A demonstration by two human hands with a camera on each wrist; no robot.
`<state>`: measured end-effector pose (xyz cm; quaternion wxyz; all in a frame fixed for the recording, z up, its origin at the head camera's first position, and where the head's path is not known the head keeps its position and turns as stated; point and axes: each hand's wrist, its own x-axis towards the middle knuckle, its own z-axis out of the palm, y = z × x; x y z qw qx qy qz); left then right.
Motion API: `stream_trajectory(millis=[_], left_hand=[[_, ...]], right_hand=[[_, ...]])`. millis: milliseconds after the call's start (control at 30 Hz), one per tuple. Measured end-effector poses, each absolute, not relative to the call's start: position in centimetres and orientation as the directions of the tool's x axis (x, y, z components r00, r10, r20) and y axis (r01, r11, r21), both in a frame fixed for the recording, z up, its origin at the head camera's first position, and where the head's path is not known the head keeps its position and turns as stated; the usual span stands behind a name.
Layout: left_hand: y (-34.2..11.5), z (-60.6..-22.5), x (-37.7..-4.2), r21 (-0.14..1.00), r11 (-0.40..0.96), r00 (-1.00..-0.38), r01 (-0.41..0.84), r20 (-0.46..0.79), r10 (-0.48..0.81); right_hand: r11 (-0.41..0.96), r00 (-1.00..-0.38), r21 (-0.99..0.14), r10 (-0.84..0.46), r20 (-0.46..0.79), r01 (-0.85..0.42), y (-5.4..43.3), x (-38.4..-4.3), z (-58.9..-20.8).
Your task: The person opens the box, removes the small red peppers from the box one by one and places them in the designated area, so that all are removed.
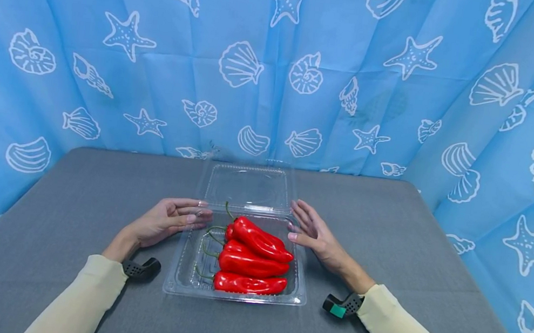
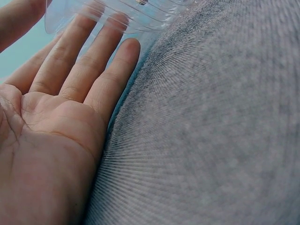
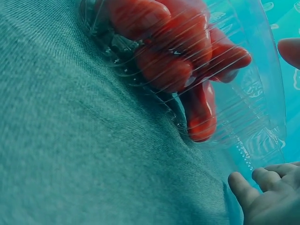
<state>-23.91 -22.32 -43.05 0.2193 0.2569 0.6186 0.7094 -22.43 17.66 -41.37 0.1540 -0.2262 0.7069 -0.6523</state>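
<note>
Grey cloth-covered table (image 1: 378,227): left hand (image 1: 163,222) and right hand (image 1: 319,236), fingers extended, gripping nothing, flank clear plastic box (image 1: 234,296) of red peppers (image 1: 252,262); best steady side edges evenly.

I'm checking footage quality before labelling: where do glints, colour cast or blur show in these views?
Head view: white glints on the red peppers and clear container; left wrist view: the grey tablecloth blurs rightward, the left hand looks clearer; right wrist view: a teal cast on the same tablecloth, the right hand dim in the corner.
</note>
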Motion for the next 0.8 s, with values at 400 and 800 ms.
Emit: stream_trajectory(millis=[400,800], left_hand=[[-22.37,-43.07,-23.99,0.99,-0.139,-0.771,0.0,0.089,0.631],[-22.34,-42.91,-23.83,0.992,-0.126,-0.775,0.001,0.08,0.627]], right_hand=[[0.086,-0.874,-0.995,-0.487,-0.002,-0.045,17.58,-22.41,-41.3],[0.158,-0.88,-0.979,-0.473,0.037,-0.126,17.7,-22.19,-40.85]])
